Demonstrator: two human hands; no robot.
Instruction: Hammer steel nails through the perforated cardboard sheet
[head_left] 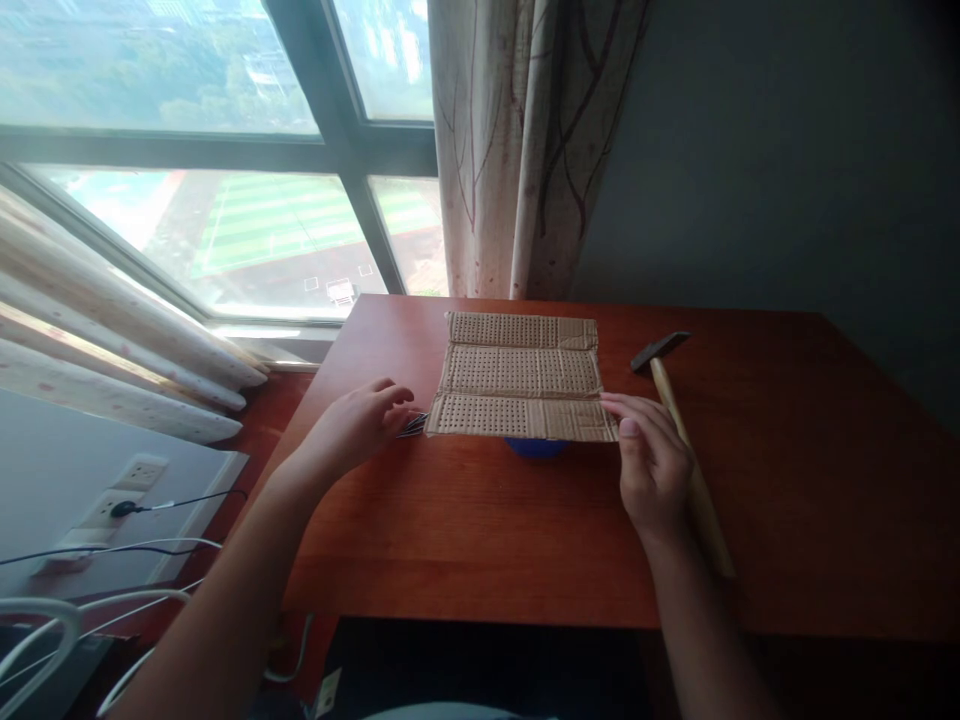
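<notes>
A flat piece of brown cardboard (521,375) with rows of small holes lies on the red-brown wooden table (480,540), resting on a blue object (535,447) that peeks out under its near edge. My right hand (651,455) touches the cardboard's near right corner, fingers curled loosely against its edge. My left hand (360,425) sits just left of the cardboard, fingers bent over a small bunch of thin dark metal pieces (413,424), possibly nails. Whether it grips them I cannot tell.
A hammer (679,430) with a wooden handle and dark head lies to the right of the cardboard, partly under my right hand. A window and curtains (525,150) stand behind the table. A wall socket with cables (120,505) is at the lower left.
</notes>
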